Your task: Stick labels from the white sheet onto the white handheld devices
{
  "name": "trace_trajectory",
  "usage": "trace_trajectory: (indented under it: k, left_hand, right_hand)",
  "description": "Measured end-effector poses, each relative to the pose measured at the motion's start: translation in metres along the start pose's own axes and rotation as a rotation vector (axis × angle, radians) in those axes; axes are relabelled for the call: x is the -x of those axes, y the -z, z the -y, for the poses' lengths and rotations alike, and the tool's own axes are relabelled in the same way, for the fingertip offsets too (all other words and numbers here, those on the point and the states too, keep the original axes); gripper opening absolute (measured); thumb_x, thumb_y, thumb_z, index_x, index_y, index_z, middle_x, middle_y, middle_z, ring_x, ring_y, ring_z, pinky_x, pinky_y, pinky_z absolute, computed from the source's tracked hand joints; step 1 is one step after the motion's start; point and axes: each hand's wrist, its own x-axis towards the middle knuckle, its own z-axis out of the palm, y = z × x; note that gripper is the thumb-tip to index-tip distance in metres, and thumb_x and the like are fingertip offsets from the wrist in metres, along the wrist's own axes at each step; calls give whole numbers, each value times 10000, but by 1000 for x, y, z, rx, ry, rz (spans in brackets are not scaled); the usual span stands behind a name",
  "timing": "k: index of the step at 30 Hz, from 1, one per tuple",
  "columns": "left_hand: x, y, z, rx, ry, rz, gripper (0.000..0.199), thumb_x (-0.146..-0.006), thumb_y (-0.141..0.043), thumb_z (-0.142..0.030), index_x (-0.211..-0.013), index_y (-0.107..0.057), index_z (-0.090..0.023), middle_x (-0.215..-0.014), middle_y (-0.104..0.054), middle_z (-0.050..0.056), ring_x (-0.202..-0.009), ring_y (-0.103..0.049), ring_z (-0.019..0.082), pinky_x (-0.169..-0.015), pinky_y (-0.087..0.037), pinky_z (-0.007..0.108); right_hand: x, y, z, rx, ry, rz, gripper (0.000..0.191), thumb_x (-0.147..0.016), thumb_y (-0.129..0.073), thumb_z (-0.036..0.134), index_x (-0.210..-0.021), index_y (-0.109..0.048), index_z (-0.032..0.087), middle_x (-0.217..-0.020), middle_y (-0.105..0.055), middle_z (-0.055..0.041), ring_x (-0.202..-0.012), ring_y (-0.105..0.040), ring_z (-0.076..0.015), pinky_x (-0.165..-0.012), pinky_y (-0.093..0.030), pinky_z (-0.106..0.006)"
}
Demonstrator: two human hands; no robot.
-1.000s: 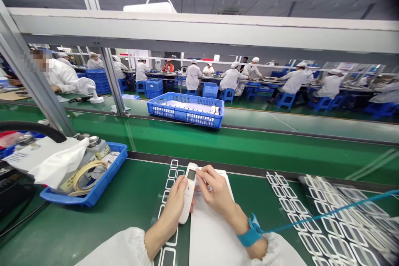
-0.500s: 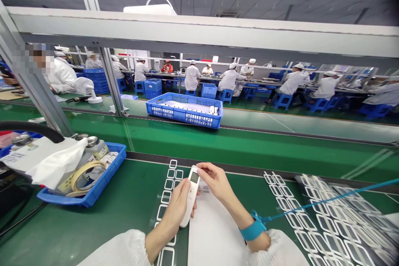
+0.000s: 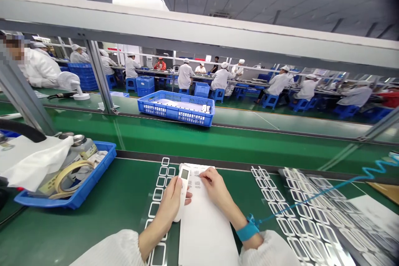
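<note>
My left hand (image 3: 169, 200) is wrapped round a white handheld device (image 3: 184, 183) with a small grey screen at its top, held tilted slightly to the right. My right hand (image 3: 216, 188) is closed in a pinch over the upper part of a white sheet or stack of sheets (image 3: 207, 232) with small dark print. Whatever lies between those fingertips is too small to make out. Left of the device runs a clear strip of white rounded frames (image 3: 161, 181), partly covered by my left hand and forearm. A blue band (image 3: 247, 231) circles my right wrist.
A blue tray (image 3: 109, 153) with bottles, tape rolls and cloth stands at left. More frame sheets (image 3: 289, 212) lie at right, crossed by a coiled blue cord (image 3: 330, 190). Beyond the green bench is a blue basket (image 3: 174, 113); a shelf beam (image 3: 199, 25) spans above. Several people work behind.
My right hand has left the device's top end and now pinches over the printed area of the white sheet. The device stays in my left hand. The view has shifted slightly right.
</note>
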Motion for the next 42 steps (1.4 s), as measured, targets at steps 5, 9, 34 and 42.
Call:
trace_trajectory:
  k: [5, 9, 34, 42]
  left_hand:
    - [-1, 0, 0, 3, 8, -15, 422, -816, -499, -580, -951, -498, -180, -891, -605, 66, -780, -655, 188, -704, -564, 334]
    - [-1, 0, 1, 9, 6, -12, 445, -799, -513, -597, -950, -509, -179, -898, -617, 70, -777, -661, 188, -706, -564, 335]
    - [0, -1, 2, 49, 6, -59, 503, -772, -543, -617, -1013, -523, -177, -917, -640, 98, -781, -671, 212, -741, -549, 385]
    - [9, -2, -13, 212, 3, 105, 369, -719, -690, -387, -1000, -549, -195, -991, -613, 54, -697, -589, 123, -716, -530, 319]
  right_hand:
    - [5, -1, 4, 32, 17, 26, 176, -822, -472, 124, -750, -626, 172, -812, -537, -53, -820, -527, -202, -740, -429, -336]
    - [4, 2, 5, 22, 13, 36, 149, -804, -499, 115, -707, -596, 174, -805, -527, -41, -803, -523, -188, -740, -428, -327]
    - [1, 0, 12, 2, 50, 68, 141, -831, -424, 164, -697, -462, 188, -722, -533, -23, -693, -477, -173, -647, -368, -295]
    - [-11, 20, 63, -571, -60, 158, 188, -782, -596, 338, -708, -525, 181, -680, -528, 4, -646, -484, -140, -626, -406, -264]
